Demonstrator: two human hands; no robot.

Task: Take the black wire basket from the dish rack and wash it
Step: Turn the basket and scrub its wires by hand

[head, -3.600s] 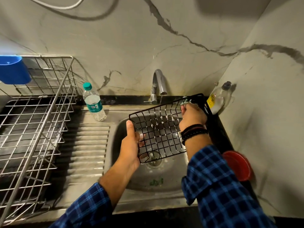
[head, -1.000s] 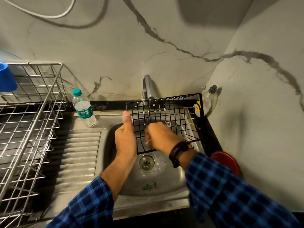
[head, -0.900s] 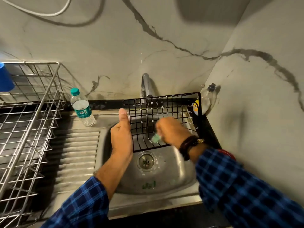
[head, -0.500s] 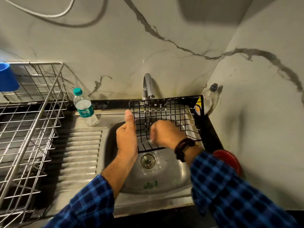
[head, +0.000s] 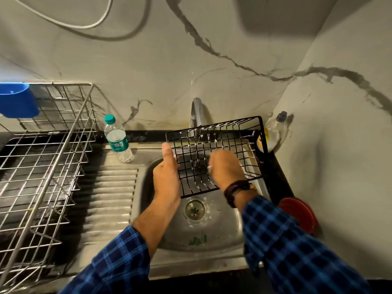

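Holding the black wire basket (head: 216,153) tilted over the steel sink (head: 222,230), a person in blue checked sleeves is working at it with both hands. The left hand (head: 166,177) is gripping the basket's left edge, thumb lying up along the wire and the other fingers wrapped round behind, where they are hidden. The right hand (head: 226,169) is reaching inside the basket with its fingers curled together; something pale is showing at their tips, too blurred to identify, and a dark wristband (head: 235,190) is sitting on the wrist. White suds are clinging to the upper wires of the basket, whose far rim is standing just in front of the curved tap (head: 197,112). Below the basket the drain (head: 195,210) is lying open to view, with flecks of foam around it and a green smear nearer the front of the bowl. On the surface at the right, a clear soap bottle (head: 274,130) with a dark cap is leaning into the corner of the marble wall, and a red round object (head: 299,215) is resting near the right sleeve. To the left of the sink, a water bottle (head: 117,140) with a teal cap is standing at the head of the ribbed draining board (head: 108,198). Further left, the steel dish rack (head: 42,158) is occupying the surface, with a blue plastic cup (head: 17,99) hanging on its back corner.
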